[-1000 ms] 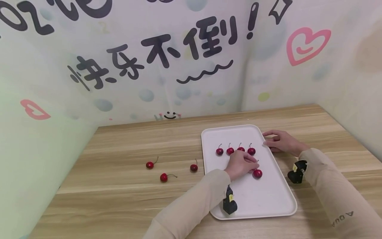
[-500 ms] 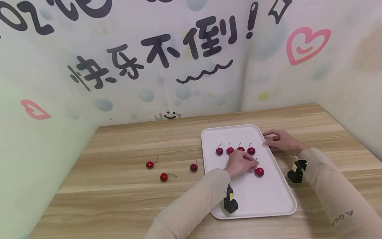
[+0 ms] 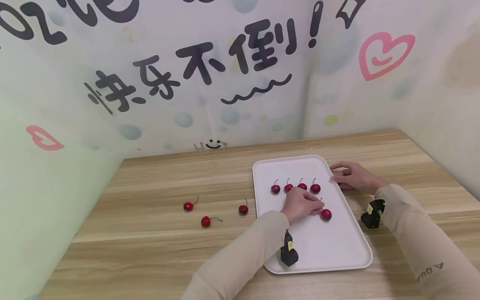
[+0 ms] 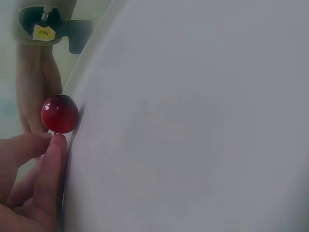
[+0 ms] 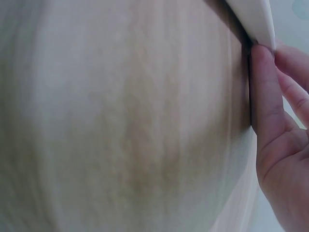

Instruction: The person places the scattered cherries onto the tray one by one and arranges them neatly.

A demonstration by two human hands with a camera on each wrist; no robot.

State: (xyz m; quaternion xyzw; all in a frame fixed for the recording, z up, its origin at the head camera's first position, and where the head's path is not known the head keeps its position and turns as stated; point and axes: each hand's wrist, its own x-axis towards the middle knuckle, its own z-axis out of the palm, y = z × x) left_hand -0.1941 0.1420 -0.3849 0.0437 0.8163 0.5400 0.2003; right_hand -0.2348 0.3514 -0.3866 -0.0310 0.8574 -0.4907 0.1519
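Note:
In the head view my left hand [image 3: 301, 204] reaches over the white tray [image 3: 318, 250], pinching a dark red cherry [image 3: 326, 214] by its stem. The left wrist view shows thumb and fingertip closed on that stem, the cherry [image 4: 60, 114] just beyond them. Whether the cherry touches the tray cannot be told. Behind the hand, a row of several cherries [image 3: 275, 189] lies on the tray, stems pointing away; the hand partly covers some. My right hand [image 3: 352, 177] rests against the tray's right rim, its thumb and fingertips touching the edge [image 5: 258, 21].
Three cherries lie on the wooden table left of the tray: one near its rim [image 3: 243, 209], one farther left [image 3: 188, 206] and one nearer me [image 3: 206, 221]. A printed wall covering [image 3: 210, 108] stands behind the table [image 3: 150, 241]. Each wrist carries a black camera [image 3: 288, 250].
The cherry in my left hand has shifted slightly to the right and away from me. My right hand stays at the tray rim, and the other cherries keep their places.

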